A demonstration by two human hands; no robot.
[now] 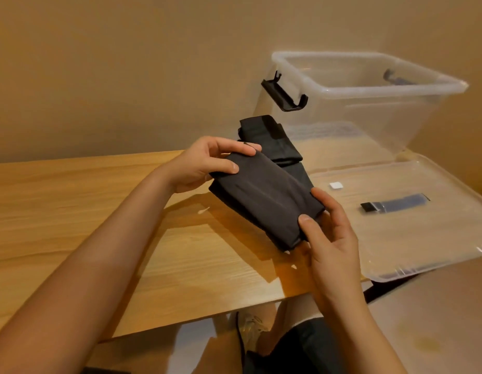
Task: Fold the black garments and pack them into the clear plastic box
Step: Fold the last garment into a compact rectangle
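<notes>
A folded black garment (264, 195) is held just above the wooden table (72, 201). My left hand (204, 163) grips its far end, thumb on top. My right hand (329, 238) pinches its near end. Behind it, a second black garment (267, 136) lies folded on the table, partly hidden by the held one. The clear plastic box (369, 103) stands open at the back right, with black handle clips; nothing black shows inside it.
The box's clear lid (423, 238) lies flat to the right, overhanging the table's front edge, with a dark strap-like piece (394, 205) showing on or under it. A beige wall rises behind. My legs show below the table edge.
</notes>
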